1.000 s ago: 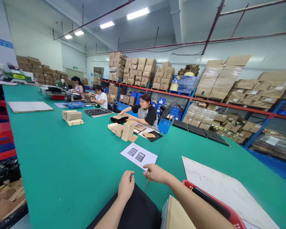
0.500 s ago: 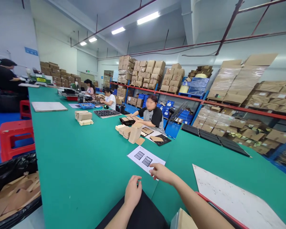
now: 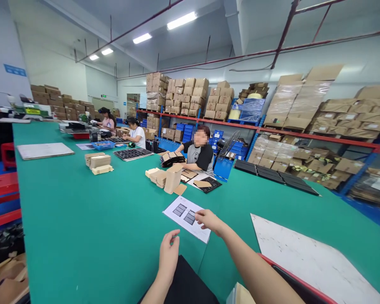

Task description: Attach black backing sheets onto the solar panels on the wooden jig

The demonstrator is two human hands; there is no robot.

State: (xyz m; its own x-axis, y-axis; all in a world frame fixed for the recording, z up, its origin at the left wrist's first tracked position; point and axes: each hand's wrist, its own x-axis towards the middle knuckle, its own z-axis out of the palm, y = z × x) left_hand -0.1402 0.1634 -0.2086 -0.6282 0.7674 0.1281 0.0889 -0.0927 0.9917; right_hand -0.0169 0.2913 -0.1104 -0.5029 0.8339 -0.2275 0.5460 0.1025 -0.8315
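A white printed sheet with two dark pictures lies on the green table. My right hand is over its right part, fingers loosely bent and apart, with nothing visible in them; whether they touch the paper I cannot tell. Lower and to the left, my left hand hovers near the table edge above my dark-clothed lap. Its thumb stands away from the relaxed fingers, and it holds nothing. Beyond the sheet are stacks of tan cardboard pieces and a black panel with a tan piece on it.
Across the table a co-worker handles black and tan pieces. A white board lies at right, black strips behind it. More tan stacks and a pale board are at left. Red stools stand beside the table.
The view has turned slightly right, so the scene sits farther left. My right hand has lifted slightly over the sheet. The co-worker's black and tan pieces are now tilted up.
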